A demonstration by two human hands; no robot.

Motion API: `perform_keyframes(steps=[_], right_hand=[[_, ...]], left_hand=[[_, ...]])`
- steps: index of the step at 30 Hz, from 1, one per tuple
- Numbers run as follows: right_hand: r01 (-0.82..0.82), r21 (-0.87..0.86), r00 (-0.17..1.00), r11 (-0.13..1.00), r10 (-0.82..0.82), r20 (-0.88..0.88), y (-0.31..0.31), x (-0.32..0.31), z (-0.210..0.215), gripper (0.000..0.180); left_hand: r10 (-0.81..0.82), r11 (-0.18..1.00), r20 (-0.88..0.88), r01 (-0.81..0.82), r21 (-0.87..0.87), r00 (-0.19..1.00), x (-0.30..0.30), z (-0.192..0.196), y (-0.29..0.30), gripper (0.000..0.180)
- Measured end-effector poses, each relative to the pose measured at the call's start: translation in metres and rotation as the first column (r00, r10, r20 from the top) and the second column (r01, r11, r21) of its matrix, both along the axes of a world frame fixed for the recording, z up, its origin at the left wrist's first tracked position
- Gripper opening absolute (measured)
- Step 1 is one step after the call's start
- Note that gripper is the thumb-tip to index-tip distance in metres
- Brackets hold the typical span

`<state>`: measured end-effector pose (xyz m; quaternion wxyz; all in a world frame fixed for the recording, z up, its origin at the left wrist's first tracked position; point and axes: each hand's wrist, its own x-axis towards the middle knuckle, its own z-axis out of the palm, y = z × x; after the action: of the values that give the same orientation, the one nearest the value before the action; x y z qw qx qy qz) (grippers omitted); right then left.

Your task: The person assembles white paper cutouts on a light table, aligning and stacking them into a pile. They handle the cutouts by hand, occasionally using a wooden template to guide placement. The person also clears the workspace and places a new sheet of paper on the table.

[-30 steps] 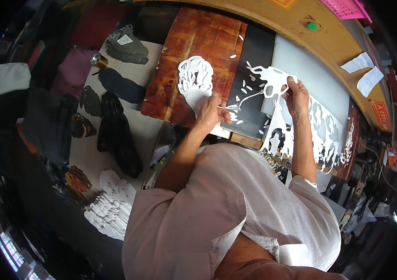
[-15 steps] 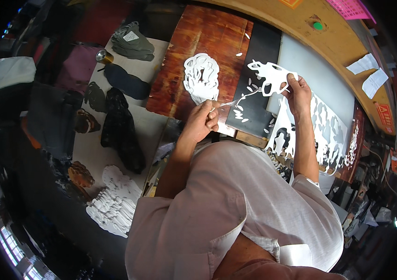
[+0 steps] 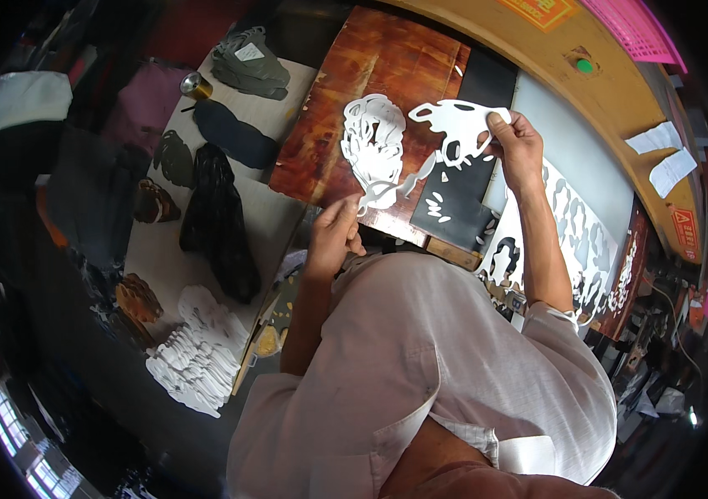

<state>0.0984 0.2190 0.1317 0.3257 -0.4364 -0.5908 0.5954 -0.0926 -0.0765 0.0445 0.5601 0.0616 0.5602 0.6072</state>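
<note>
My right hand (image 3: pixel 517 151) is closed, thumb on top, on the edge of a white cut-out piece (image 3: pixel 470 121) with several oval holes. This piece hangs over the strip of black sheet, just right of a pile of similar white cut-outs (image 3: pixel 374 137). With thumb and fingers together, my left hand (image 3: pixel 336 235) pinches the end of a thin, wavy white strip (image 3: pixel 409 184). The strip runs up toward the piece in my right hand; I cannot tell whether they are joined. The pile lies on a reddish-brown wooden board (image 3: pixel 308 158).
Small white oval scraps (image 3: pixel 435 207) lie on the black sheet (image 3: pixel 458 226). A large perforated white sheet (image 3: pixel 568 218) is at the right. On the left table are a black bag (image 3: pixel 219 224), green cut pieces (image 3: pixel 251 66), a can (image 3: pixel 196 85) and stacked white pieces (image 3: pixel 196 353).
The white piece in my right hand has moved left, closer to the pile, and turned flatter to view. My left hand has shifted left and nearer with the strip. The whole view has shifted slightly.
</note>
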Motion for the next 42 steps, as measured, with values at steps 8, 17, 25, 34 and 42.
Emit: perform_keyframes(steps=[8,17,25,34,42], right_hand=[[-0.126,0.29,0.992,0.949,0.128,0.012,0.044,-0.057,0.056,0.031],[-0.664,0.641,0.747,0.385,0.324,0.58,-0.038,-0.096,-0.016,0.03],[-0.572,0.214,0.797,0.792,0.473,0.376,-0.091,-0.059,-0.091,0.043],[-0.11,-0.636,0.991,0.764,0.129,-0.017,-0.048,-0.078,-0.135,0.033],[-0.398,-0.407,0.906,0.822,0.423,-0.032,-0.061,-0.11,-0.092,0.054]], left_hand=[[-0.193,0.975,-0.192,0.167,-0.143,0.962,-0.045,-0.024,-0.065,0.053],[-0.306,0.939,-0.507,0.168,-0.299,0.806,-0.041,-0.026,-0.03,0.051],[-0.071,0.997,-0.872,0.022,-0.069,0.483,-0.023,-0.049,0.05,0.053],[-0.504,0.864,-0.843,0.085,-0.497,0.188,0.023,-0.035,0.115,0.098],[-0.134,0.989,-0.861,0.12,-0.086,0.491,-0.006,-0.017,0.115,0.073]])
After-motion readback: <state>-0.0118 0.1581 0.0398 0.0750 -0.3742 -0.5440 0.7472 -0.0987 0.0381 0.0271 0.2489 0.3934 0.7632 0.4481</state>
